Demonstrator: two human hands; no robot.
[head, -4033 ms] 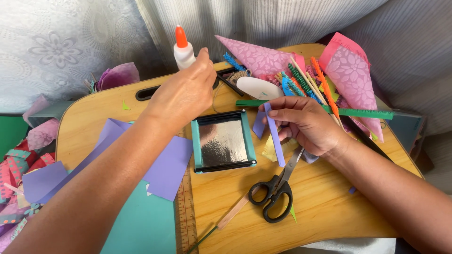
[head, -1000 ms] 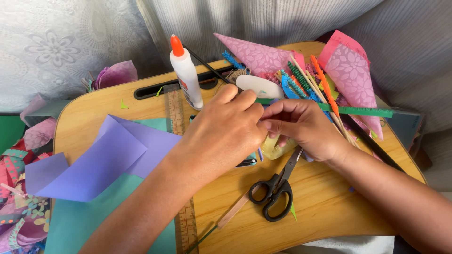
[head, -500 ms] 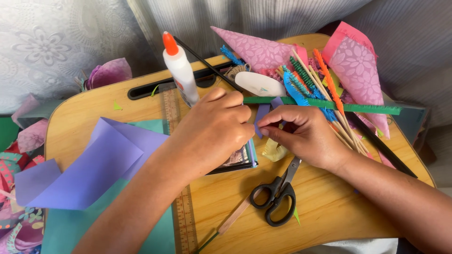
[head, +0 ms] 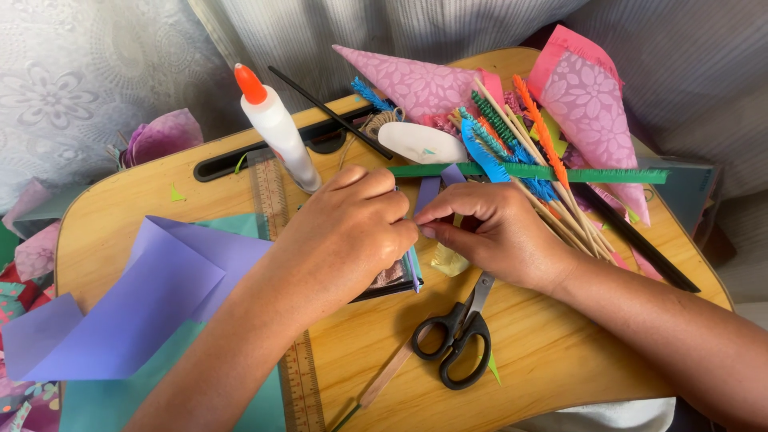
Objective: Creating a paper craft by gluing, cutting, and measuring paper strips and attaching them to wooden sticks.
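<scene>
left hand [head: 352,232] and right hand [head: 496,236] both pinch shut on the purple paper strip [head: 428,192], held over the wooden tray [head: 552,352] | i judge it light, floppy, easily creased | best gripped near the ends | scissors [head: 456,336] just below

Bare forearms, hands [head: 352,232], no sleeves

Bright even daylight, soft shadows, sharp focus
</scene>
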